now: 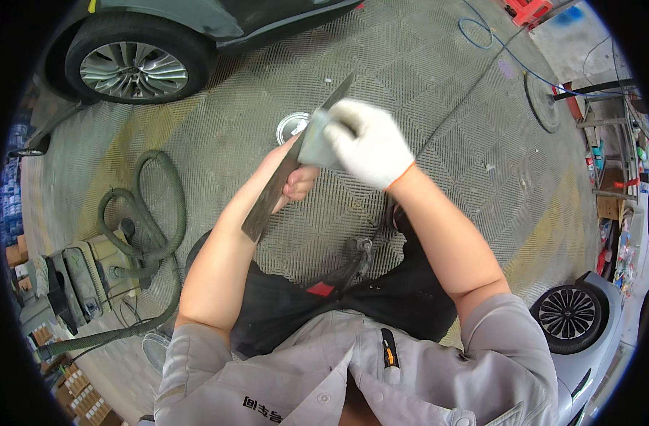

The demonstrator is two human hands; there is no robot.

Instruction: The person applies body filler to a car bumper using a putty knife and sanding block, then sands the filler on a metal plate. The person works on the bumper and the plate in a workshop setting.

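My left hand (300,182), bare, grips a long dark flat blade or board (266,207), which slants from the lower left up to the upper right in front of me. My right hand (363,142), in a white glove with orange cuff, is closed on a pale grey-blue flat piece (311,148) lying against the long blade; whether it is a pad or a spreader I cannot tell. A round silver-rimmed tin or lid (287,128) sits on the floor behind my hands, partly hidden.
A dark car's wheel (134,71) is at top left, another car's wheel (567,317) at lower right. A coiled green hose (175,206) runs to a machine (83,277) on the left. Cables (480,71) cross the gridded floor (495,213). Shelving (612,184) stands at right.
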